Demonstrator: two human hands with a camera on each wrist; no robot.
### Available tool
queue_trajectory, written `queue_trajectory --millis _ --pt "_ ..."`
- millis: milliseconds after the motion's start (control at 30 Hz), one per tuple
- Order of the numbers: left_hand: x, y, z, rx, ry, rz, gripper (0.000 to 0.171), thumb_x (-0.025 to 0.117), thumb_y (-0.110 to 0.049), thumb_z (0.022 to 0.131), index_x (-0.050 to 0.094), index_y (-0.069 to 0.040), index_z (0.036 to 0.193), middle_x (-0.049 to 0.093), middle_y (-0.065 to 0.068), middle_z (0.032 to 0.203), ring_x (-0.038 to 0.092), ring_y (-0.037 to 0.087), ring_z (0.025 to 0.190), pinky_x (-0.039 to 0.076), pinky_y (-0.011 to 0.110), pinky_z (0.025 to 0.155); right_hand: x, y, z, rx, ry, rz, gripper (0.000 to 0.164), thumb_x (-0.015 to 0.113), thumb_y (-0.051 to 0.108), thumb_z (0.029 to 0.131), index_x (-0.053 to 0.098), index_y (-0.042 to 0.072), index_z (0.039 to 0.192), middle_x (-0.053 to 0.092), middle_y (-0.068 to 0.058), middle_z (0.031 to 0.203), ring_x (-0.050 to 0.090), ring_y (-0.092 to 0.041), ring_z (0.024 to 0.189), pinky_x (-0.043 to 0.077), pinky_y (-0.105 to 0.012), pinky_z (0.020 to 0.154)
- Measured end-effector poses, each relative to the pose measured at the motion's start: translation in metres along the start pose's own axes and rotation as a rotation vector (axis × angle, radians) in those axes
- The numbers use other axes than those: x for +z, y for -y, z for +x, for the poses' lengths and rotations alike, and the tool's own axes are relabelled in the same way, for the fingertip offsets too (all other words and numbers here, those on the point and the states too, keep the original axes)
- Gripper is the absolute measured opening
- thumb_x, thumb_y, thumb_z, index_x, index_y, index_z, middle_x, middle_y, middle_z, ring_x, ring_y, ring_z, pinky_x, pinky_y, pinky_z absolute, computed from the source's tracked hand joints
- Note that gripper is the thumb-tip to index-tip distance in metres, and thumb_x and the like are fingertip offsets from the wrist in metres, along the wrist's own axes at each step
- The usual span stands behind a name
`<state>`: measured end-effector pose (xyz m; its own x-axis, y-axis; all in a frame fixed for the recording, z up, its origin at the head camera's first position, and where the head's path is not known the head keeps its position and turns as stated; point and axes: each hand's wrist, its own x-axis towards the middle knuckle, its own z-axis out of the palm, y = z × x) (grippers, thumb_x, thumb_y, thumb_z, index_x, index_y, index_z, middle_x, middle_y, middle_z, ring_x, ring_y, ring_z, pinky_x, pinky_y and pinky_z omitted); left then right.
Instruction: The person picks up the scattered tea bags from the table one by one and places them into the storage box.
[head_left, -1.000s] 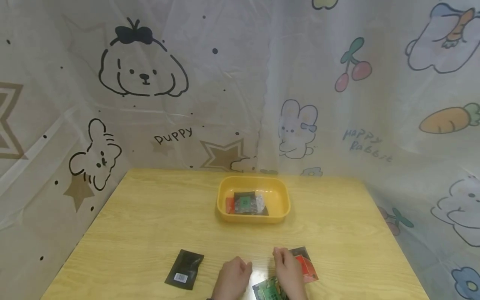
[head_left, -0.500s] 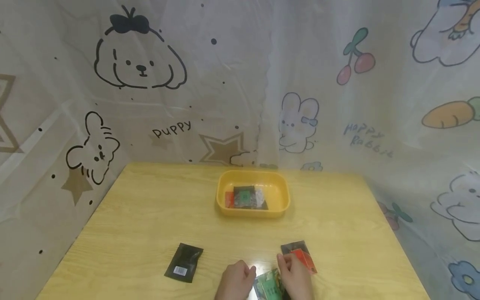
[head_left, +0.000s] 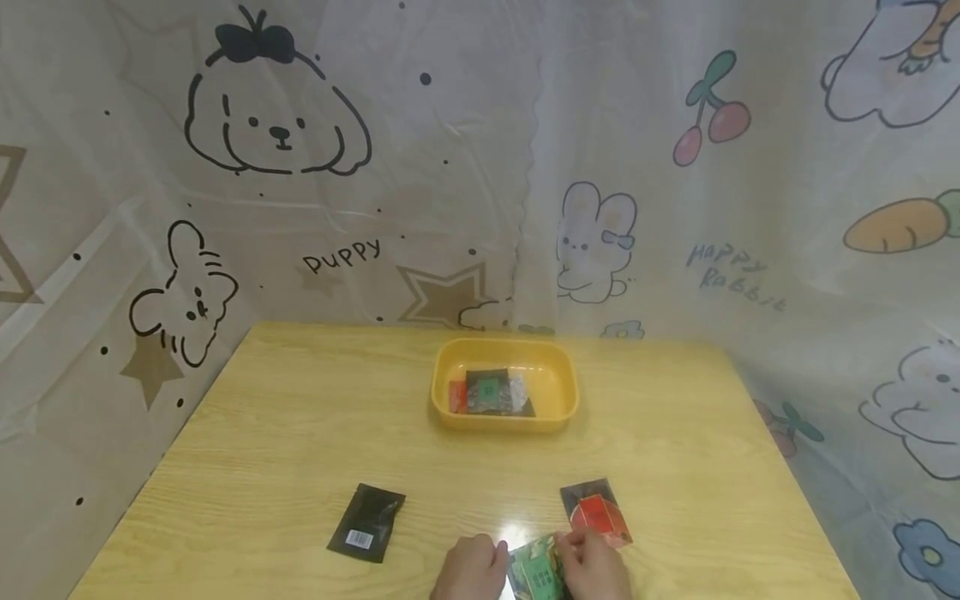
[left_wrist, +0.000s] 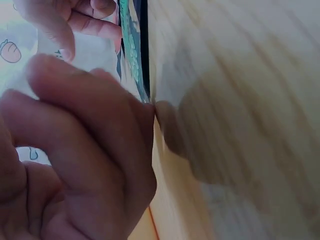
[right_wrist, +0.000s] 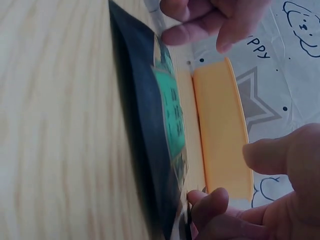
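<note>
A seed-packet-like flat pouch [head_left: 538, 570] with a green label lies on the table between both hands, its black lower part showing in the right wrist view. My left hand [head_left: 474, 567] is at its left side; in the left wrist view its bent index fingertip [left_wrist: 149, 106] meets the pouch edge close to the wood, thumb apart. At the opposite side is my right hand [head_left: 594, 567], bent fingertips [right_wrist: 197, 197] touching the pouch edge while the thumb stands away from them. Just beyond the right hand lies a black-and-red packet [head_left: 598, 510].
A yellow plastic basket [head_left: 504, 423] stands farther back, with several packets [head_left: 489, 392] inside. To the left lies a black pouch [head_left: 366, 523] with a barcode label. A printed curtain [head_left: 465, 167] surrounds the wooden table [head_left: 247, 467].
The right hand has drawn back toward me off the black-and-red packet, uncovering it, to the green-labelled pouch's edge. The left hand has shifted slightly right. The head view has tilted a little.
</note>
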<state>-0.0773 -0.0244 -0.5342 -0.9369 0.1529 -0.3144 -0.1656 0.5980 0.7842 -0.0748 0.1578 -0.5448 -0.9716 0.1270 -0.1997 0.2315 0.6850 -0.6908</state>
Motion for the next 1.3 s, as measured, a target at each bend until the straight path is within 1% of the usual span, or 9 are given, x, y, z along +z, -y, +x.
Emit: queue_trajectory --millis 133,233,333,467,700,867,933,1100,1300 --pt "0.001 -0.001 0.0 -0.016 0.023 -0.041 0.038 0.048 -0.017 0.097 0.048 -0.007 0.061 0.044 0.0 0.053 0.042 0.014 0.046 0.032 0.027 0.045 0.003 0.0 0.001 -0.02 0.056 0.04 0.027 0.058 0.03 0.097 0.06 0.004 0.094 0.055 0.002 0.069 0.05 -0.013 0.06 0.04 -0.03 0.055" --pt "0.002 -0.001 0.0 -0.035 0.031 -0.052 0.038 0.049 -0.017 0.097 0.048 -0.008 0.061 0.044 0.0 0.053 0.042 0.014 0.047 0.032 0.027 0.045 0.003 -0.001 0.001 -0.017 0.061 0.037 0.025 0.06 0.028 0.096 0.059 0.004 0.095 0.053 0.002 0.067 0.048 -0.012 0.059 0.038 -0.029 0.055" --pt "0.003 -0.001 0.0 -0.002 -0.002 -0.034 0.039 0.049 -0.017 0.096 0.045 -0.009 0.058 0.042 -0.002 0.052 0.041 0.014 0.046 0.031 0.027 0.045 0.002 -0.003 0.0 -0.018 0.032 0.004 0.022 0.061 0.025 0.094 0.06 0.004 0.094 0.051 0.002 0.065 0.046 -0.012 0.056 0.036 -0.028 0.053" --pt "0.004 0.0 0.001 0.032 -0.036 -0.033 0.038 0.05 -0.016 0.095 0.043 -0.01 0.059 0.042 -0.002 0.052 0.041 0.014 0.046 0.032 0.028 0.044 0.0 -0.002 0.002 -0.035 0.039 0.012 0.02 0.062 0.023 0.093 0.061 0.003 0.093 0.052 0.002 0.066 0.047 -0.012 0.057 0.038 -0.028 0.053" --pt "0.003 0.0 0.006 -0.061 0.064 -0.08 0.028 0.048 -0.015 0.098 0.053 -0.005 0.073 0.053 0.005 0.063 0.051 0.017 0.055 0.039 0.029 0.051 0.003 0.0 0.004 0.007 0.148 0.093 0.017 0.062 0.022 0.093 0.057 0.006 0.094 0.052 0.001 0.068 0.048 -0.013 0.06 0.038 -0.028 0.055" --pt "0.003 0.001 0.008 -0.034 0.047 -0.043 0.024 0.052 -0.015 0.097 0.055 -0.004 0.076 0.051 0.004 0.065 0.051 0.019 0.058 0.04 0.031 0.053 0.008 -0.001 0.004 -0.087 0.079 0.151 0.013 0.064 0.015 0.091 0.055 0.006 0.089 0.05 0.003 0.067 0.046 -0.011 0.058 0.038 -0.024 0.053" --pt "0.002 0.0 0.008 -0.061 0.064 -0.046 0.023 0.052 -0.016 0.098 0.055 -0.004 0.079 0.052 0.005 0.067 0.052 0.018 0.06 0.041 0.031 0.054 0.008 -0.001 0.004 -0.111 0.053 0.171 0.012 0.063 0.013 0.09 0.054 0.006 0.086 0.05 0.003 0.067 0.045 -0.01 0.058 0.038 -0.023 0.053" --pt "0.0 -0.002 0.01 -0.128 0.104 -0.04 0.023 0.051 -0.019 0.1 0.056 -0.003 0.084 0.053 0.005 0.07 0.054 0.019 0.064 0.043 0.034 0.06 0.008 0.001 0.004 -0.095 0.091 0.262 0.01 0.058 0.01 0.095 0.052 0.004 0.089 0.048 0.002 0.066 0.044 -0.011 0.057 0.037 -0.024 0.053" --pt "-0.001 0.0 0.011 -0.15 0.144 -0.037 0.031 0.049 -0.028 0.102 0.058 -0.001 0.09 0.055 0.006 0.071 0.055 0.02 0.066 0.045 0.036 0.062 0.008 0.004 0.004 -0.083 0.08 0.342 0.007 0.055 0.004 0.096 0.051 0.0 0.091 0.044 0.002 0.065 0.042 -0.01 0.056 0.036 -0.023 0.051"
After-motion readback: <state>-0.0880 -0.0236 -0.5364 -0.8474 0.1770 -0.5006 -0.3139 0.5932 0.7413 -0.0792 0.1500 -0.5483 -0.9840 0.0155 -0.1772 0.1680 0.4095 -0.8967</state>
